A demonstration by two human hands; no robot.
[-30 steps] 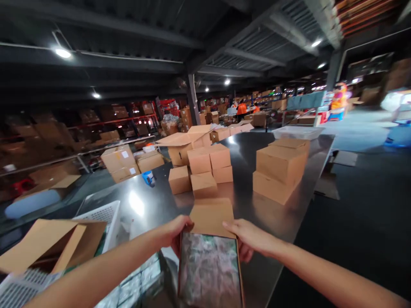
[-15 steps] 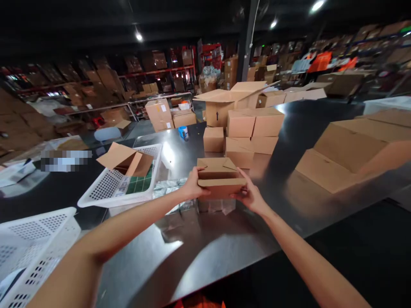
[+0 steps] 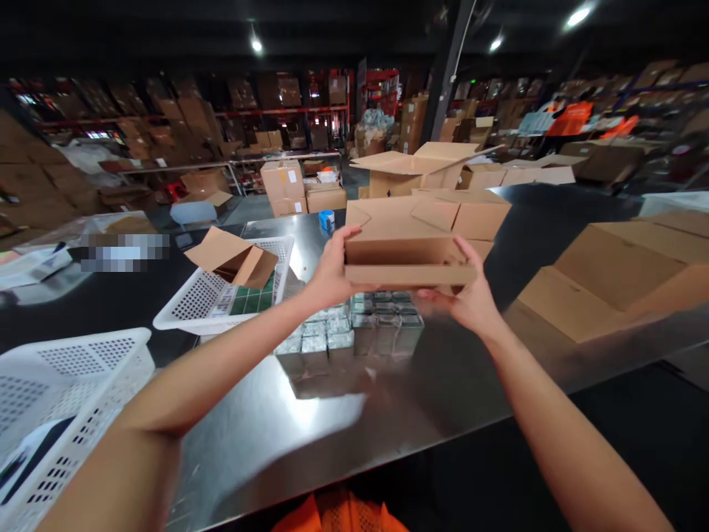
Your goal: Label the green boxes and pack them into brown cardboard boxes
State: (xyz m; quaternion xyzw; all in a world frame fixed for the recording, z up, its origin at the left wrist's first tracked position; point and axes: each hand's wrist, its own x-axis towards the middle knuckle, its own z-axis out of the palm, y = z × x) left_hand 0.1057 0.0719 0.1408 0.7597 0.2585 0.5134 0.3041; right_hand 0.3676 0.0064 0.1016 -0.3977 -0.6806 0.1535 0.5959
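Observation:
Between my two hands a small cardboard box (image 3: 410, 277) is held up over the metal table, its open side turned toward me. My left hand (image 3: 332, 270) grips its left end, thumb or fingers along the top edge. My right hand (image 3: 470, 295) grips the right end, with fingers under the bottom edge. Below and just behind the box stand rows of small clear-wrapped packs (image 3: 326, 336), partly hidden by the box and my left arm. Cardboard boxes (image 3: 481, 214) are stacked behind the held box.
A white perforated basket (image 3: 188, 303) at left holds green-topped packs and an open carton (image 3: 238, 258). Another white basket (image 3: 111, 369) stands nearer. Large cartons (image 3: 625, 258) lie at right on the metal table (image 3: 354, 443). A blue tape roll (image 3: 326, 219) sits farther back. People in orange vests are far off.
Both hands have raised the cardboard box and brought it closer to me, so more of the wrapped packs beneath shows. The view has shifted slightly to the left.

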